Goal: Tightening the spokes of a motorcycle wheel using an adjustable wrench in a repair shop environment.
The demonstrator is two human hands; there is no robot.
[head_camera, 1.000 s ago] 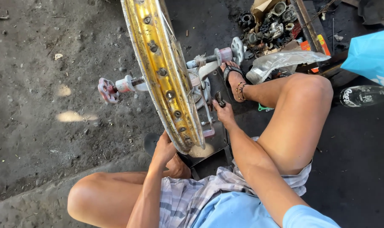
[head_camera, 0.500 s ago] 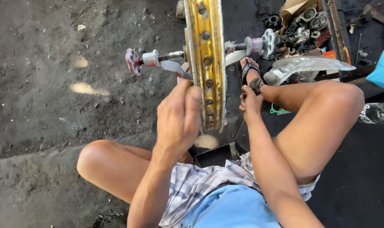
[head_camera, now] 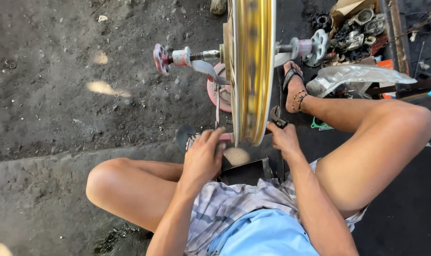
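A gold wheel rim [head_camera: 251, 71] stands upright on a truing stand [head_camera: 196, 59] with pink knobs at both axle ends; the rim's surface looks blurred. My left hand [head_camera: 203, 159] is at the rim's bottom left, fingers curled on a pink bar [head_camera: 226, 137] of the stand. My right hand [head_camera: 285, 138] is at the rim's bottom right and grips a small dark wrench [head_camera: 275, 115] whose head points up beside the rim. I sit on the ground with a bare knee on each side of the wheel.
A dark metal box [head_camera: 246, 171] lies under the rim between my legs. My sandalled foot [head_camera: 293, 85] rests right of the wheel. A heap of metal parts [head_camera: 362, 23], cardboard and a crumpled plastic sheet [head_camera: 357, 76] fill the top right. Dirt ground [head_camera: 59, 95] spreads left.
My left hand has dropped from the side of the rim to the pink bar at its base. The right hand stays by the rim with the wrench. The view has swung to face the rim edge-on.
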